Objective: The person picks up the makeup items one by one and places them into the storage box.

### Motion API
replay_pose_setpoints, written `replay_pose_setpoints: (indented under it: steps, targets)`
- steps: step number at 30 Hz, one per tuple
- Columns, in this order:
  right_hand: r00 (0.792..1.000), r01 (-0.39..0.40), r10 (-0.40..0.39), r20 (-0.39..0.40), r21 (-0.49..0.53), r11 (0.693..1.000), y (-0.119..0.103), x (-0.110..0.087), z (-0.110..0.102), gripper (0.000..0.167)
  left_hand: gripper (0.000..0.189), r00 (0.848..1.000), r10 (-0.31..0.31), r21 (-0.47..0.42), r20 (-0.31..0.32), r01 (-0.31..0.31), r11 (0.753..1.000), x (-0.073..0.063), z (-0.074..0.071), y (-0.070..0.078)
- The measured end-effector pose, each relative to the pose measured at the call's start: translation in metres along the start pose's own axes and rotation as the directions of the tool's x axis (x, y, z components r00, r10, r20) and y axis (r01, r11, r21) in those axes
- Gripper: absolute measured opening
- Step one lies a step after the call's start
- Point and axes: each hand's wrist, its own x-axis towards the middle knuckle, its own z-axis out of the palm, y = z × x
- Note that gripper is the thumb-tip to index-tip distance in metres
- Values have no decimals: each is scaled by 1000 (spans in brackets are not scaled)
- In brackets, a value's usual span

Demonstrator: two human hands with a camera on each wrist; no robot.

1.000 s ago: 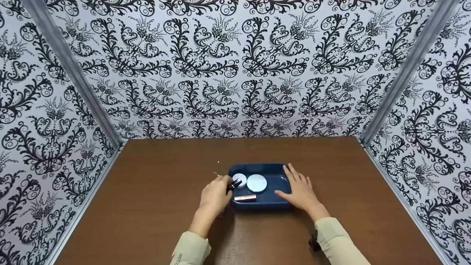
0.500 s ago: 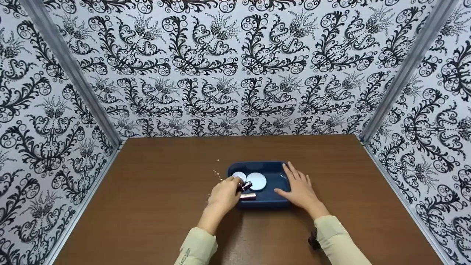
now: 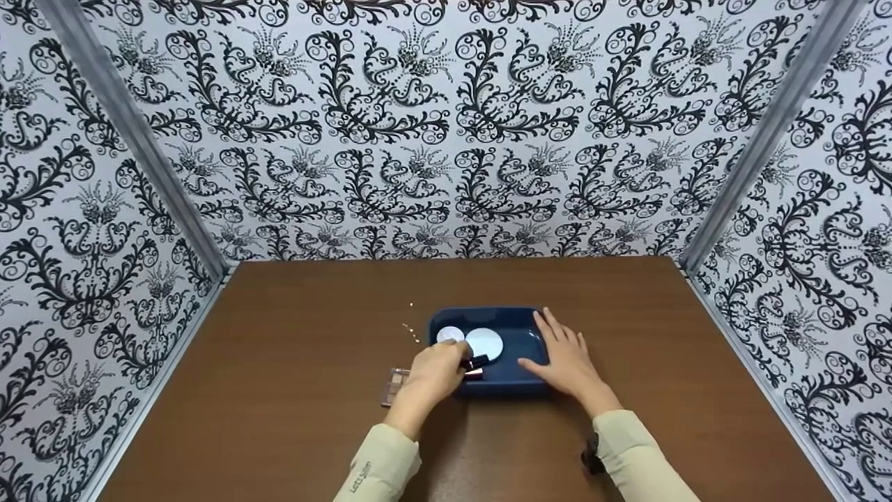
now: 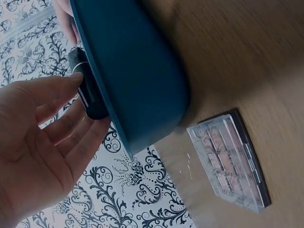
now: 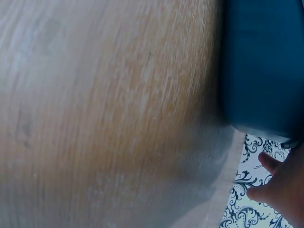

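Between thumb and fingers, my left hand pinches a black lipstick tube with a thin silver band. It holds the tube over the near left part of a dark blue tray. My right hand rests at the tray's right rim, fingers spread and straight. Inside the tray lie a larger white round container and a smaller white round one, partly covered by the left hand. A shiny pinkish tube lies near the front wall, mostly hidden by that hand.
A clear-lidded makeup palette lies on the brown table, left of the tray and partly behind my left wrist. A thin beaded strand lies beyond it. Patterned walls enclose the table's back and sides.
My left hand has moved right, carrying the lipstick from the tray's left edge further in over it. The palette has come into sight behind the wrist. My right hand stays put.
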Motion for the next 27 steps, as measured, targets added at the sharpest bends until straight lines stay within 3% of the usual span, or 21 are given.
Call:
replay_pose_setpoints:
  steps: [9,18,27]
  targets:
    - [1000,7,-7,-11,-4,1000,1,0,1,94,16,992,-20,0,124,20,1000,4,6,1]
    - [1000,5,-5,-22,10,1000,-2,-2,-1,93,22,991,-31,78,132,21,997,10,13,1]
    - [999,10,-10,-30,6,1000,-2,-2,0,91,6,986,-69,157,151,45,987,20,18,5]
